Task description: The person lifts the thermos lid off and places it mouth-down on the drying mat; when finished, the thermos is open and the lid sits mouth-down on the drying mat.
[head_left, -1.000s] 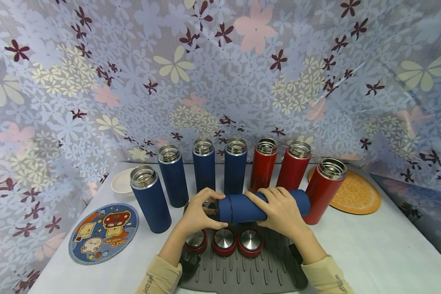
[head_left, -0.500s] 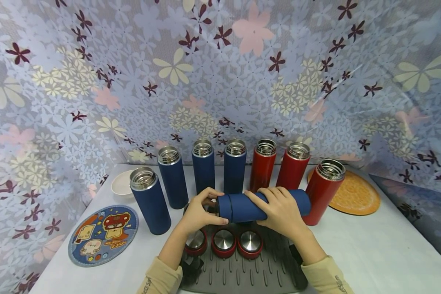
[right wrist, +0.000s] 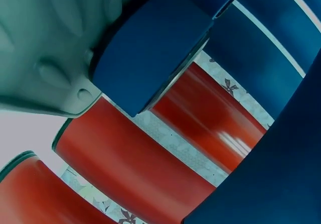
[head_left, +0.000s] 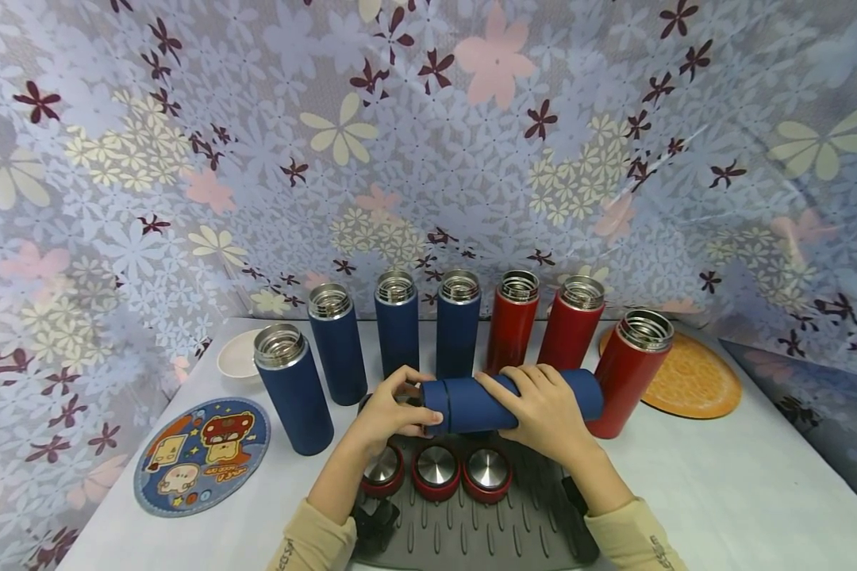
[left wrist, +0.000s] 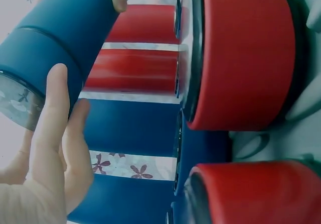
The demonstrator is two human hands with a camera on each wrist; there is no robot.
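Observation:
A blue thermos bottle (head_left: pixel 478 406) is held sideways above a grey ridged mat (head_left: pixel 464 531). My right hand (head_left: pixel 548 406) wraps over its body from above. At the other end my left hand (head_left: pixel 384 414) grips the blue cap (head_left: pixel 434 398), a thin dark seam parting cap from body. In the left wrist view, left fingers (left wrist: pixel 50 113) lie on the cap (left wrist: pixel 30 56), whose end is shiny. Several red lids (head_left: pixel 436 468) with steel tops sit on the mat below. The right wrist view shows a blue lid (right wrist: pixel 150 48) on the mat.
Several blue lidless bottles (head_left: pixel 332 349) and red lidless bottles (head_left: pixel 512 325) stand upright in an arc behind the hands. A round cartoon mat (head_left: pixel 203 456) and a white dish (head_left: pixel 239 354) lie left. An orange round mat (head_left: pixel 693 381) lies right. Floral cloth hangs behind.
My left thumb has moved up onto the cap and the left fingers have shifted round it. The right hand and the bottle stay in nearly the same place.

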